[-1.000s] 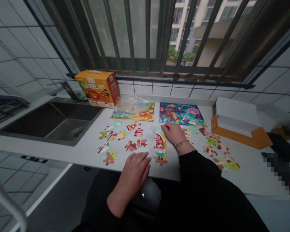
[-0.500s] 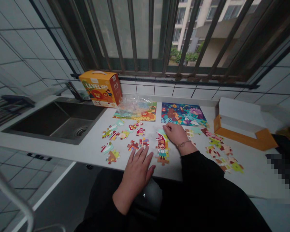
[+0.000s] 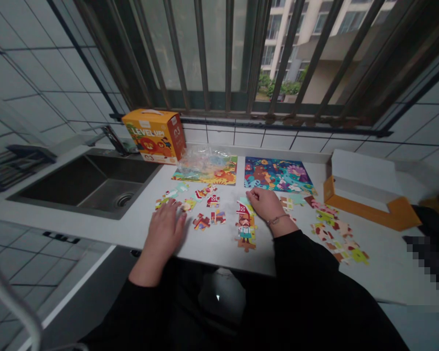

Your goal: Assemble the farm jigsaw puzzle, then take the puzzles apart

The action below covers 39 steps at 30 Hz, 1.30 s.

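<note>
On the white counter, a joined strip of puzzle pieces [image 3: 245,226] shows a red barn above a figure in a hat. My right hand [image 3: 266,204] rests at the strip's upper right, its fingers curled together. Whatever may lie inside those fingers is hidden. Over the loose puzzle pieces on the left [image 3: 185,202] my left hand [image 3: 164,228] is stretched out, fingers apart, covering some of them. Between the hands lie brown and red puzzle pieces [image 3: 202,221] and a small barn piece [image 3: 213,200]. Several more puzzle pieces [image 3: 342,226] are scattered right of my right forearm.
Behind the pieces lie a lion picture board [image 3: 223,173], partly under clear plastic wrap [image 3: 195,160], and a dark blue picture board [image 3: 278,173]. An orange puzzle box [image 3: 153,136] stands beside the sink [image 3: 84,183]. An open box tray [image 3: 364,180] sits at right.
My left hand has moved left, from beside the strip to the left-hand pieces, uncovering the brown and red ones. My right hand has stayed at the strip's top.
</note>
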### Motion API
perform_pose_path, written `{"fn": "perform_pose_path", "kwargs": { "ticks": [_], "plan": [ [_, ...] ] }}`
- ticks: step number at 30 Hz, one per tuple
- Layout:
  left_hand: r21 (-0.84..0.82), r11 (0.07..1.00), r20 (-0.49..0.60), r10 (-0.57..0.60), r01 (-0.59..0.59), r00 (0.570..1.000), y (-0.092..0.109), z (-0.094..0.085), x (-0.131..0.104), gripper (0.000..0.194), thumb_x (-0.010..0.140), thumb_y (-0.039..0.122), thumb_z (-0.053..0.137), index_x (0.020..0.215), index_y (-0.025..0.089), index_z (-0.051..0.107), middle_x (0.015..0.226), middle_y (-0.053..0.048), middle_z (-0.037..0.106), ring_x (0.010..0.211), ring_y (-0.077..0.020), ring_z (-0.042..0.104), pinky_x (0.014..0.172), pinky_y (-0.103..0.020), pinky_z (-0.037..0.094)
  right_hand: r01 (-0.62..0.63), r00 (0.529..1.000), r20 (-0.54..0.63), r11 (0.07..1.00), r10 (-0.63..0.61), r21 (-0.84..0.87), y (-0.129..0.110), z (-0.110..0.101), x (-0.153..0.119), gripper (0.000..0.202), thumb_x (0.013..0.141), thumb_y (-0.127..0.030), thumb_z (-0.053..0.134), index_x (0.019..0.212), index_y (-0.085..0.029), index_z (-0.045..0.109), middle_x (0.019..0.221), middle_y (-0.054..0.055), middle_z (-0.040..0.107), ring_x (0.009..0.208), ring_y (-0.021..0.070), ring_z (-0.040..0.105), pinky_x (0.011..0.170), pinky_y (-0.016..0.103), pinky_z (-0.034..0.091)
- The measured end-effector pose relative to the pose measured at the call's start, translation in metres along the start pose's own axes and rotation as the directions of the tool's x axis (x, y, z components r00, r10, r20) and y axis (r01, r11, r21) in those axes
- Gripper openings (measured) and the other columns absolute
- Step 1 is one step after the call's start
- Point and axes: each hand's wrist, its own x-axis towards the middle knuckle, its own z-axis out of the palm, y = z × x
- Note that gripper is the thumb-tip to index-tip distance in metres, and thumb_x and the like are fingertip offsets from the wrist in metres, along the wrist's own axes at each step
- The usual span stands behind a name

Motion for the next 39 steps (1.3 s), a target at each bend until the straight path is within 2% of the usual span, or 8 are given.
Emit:
{"fn": "perform_pose_path", "kwargs": {
  "ticks": [7, 15, 20, 25, 29, 33, 35, 39],
  "plan": [
    [0.139, 0.972, 0.124, -0.205, 0.188, 0.971, -0.076, -0.012, -0.005, 0.06, 0.112, 0.047, 0.03, 0.148, 0.014, 0.064, 0.164, -0.018, 0.059, 0.15, -0.0398, 0.056, 0.119, -0.063, 0.047, -0.005, 1.0, 0.024, 0.999, 0.006, -0.037, -0.002, -0.001, -0.001, 0.036, 0.108, -0.041, 0.056, 0.084, -0.02, 0.073, 0.077, 0.004, 0.071, 0.072, 0.0177, 0.057, 0.066, 0.03, 0.029],
    [0.156, 0.971, -0.003, -0.184, 0.182, 0.983, -0.085, -0.006, -0.021, 0.069, 0.111, 0.052, 0.027, 0.145, 0.007, 0.067, 0.159, -0.026, 0.06, 0.149, -0.0408, 0.057, 0.121, -0.061, 0.045, 0.008, 0.998, 0.061, 0.97, 0.007, -0.242, -0.027, -0.017, -0.009, 0.036, 0.114, -0.04, 0.051, 0.098, -0.02, 0.078, 0.096, 0.009, 0.081, 0.086, 0.0207, 0.068, 0.071, 0.031, 0.034],
    [0.052, 0.994, -0.114, -0.094, 0.101, 0.989, -0.049, -0.001, -0.024, 0.061, 0.112, 0.047, 0.031, 0.141, 0.007, 0.066, 0.161, -0.029, 0.057, 0.154, -0.0426, 0.051, 0.122, -0.066, 0.043, 0.181, 0.98, 0.131, 0.94, -0.149, -0.29, -0.063, -0.032, -0.064, 0.038, 0.116, -0.042, 0.049, 0.099, -0.021, 0.076, 0.099, 0.007, 0.08, 0.09, 0.0203, 0.07, 0.076, 0.032, 0.038],
    [-0.062, 0.971, -0.14, 0.219, -0.229, 0.966, 0.028, 0.011, -0.038, 0.039, 0.111, 0.037, 0.045, 0.134, 0.018, 0.07, 0.151, -0.02, 0.068, 0.143, -0.0402, 0.062, 0.125, -0.072, 0.037, 0.291, 0.956, 0.097, 0.929, -0.276, -0.229, -0.065, -0.034, -0.147, 0.032, 0.113, -0.034, 0.056, 0.089, -0.022, 0.073, 0.086, 0.005, 0.075, 0.086, 0.0217, 0.065, 0.079, 0.035, 0.037],
    [-0.181, 0.862, -0.127, 0.458, -0.474, 0.88, 0.089, 0.024, -0.055, 0.028, 0.11, 0.032, 0.053, 0.128, 0.021, 0.072, 0.147, -0.014, 0.072, 0.137, -0.0328, 0.067, 0.123, -0.06, 0.048, 0.255, 0.966, -0.003, 0.954, -0.258, -0.159, -0.037, -0.036, -0.214, 0.033, 0.112, -0.029, 0.053, 0.085, -0.022, 0.07, 0.079, 0.005, 0.069, 0.079, 0.0218, 0.062, 0.079, 0.035, 0.039],
    [-0.208, 0.805, -0.091, 0.55, -0.556, 0.83, 0.127, 0.036, -0.075, 0.027, 0.108, 0.026, 0.054, 0.128, 0.023, 0.073, 0.144, -0.012, 0.075, 0.13, -0.031, 0.072, 0.118, -0.057, 0.055, 0.06, 0.985, 0.16, 0.998, -0.059, -0.003, -0.018, -0.02, -0.273, 0.032, 0.11, -0.033, 0.051, 0.09, -0.024, 0.073, 0.085, 0.008, 0.074, 0.079, 0.023, 0.07, 0.077, 0.034, 0.047],
    [-0.193, 0.82, -0.072, 0.535, -0.538, 0.842, 0.138, 0.041, -0.083, 0.03, 0.106, 0.026, 0.057, 0.131, 0.022, 0.072, 0.148, -0.014, 0.073, 0.131, -0.0334, 0.071, 0.116, -0.059, 0.056, -0.02, 0.933, 0.36, 1.0, 0.019, -0.001, -0.023, -0.003, -0.294, 0.03, 0.107, -0.033, 0.051, 0.092, -0.026, 0.076, 0.092, 0.009, 0.078, 0.088, 0.0264, 0.075, 0.081, 0.035, 0.052],
    [-0.196, 0.853, -0.071, 0.479, -0.483, 0.875, 0.146, 0.046, -0.091, 0.031, 0.104, 0.028, 0.061, 0.133, 0.022, 0.071, 0.149, -0.013, 0.072, 0.133, -0.034, 0.07, 0.119, -0.059, 0.054, 0.002, 0.68, 0.733, 1.0, -0.014, 0.017, -0.058, 0.038, -0.311, 0.018, 0.09, -0.042, 0.067, 0.077, -0.034, 0.077, 0.08, 0.003, 0.078, 0.076, 0.0294, 0.079, 0.058, 0.032, 0.051]
  ]
}}
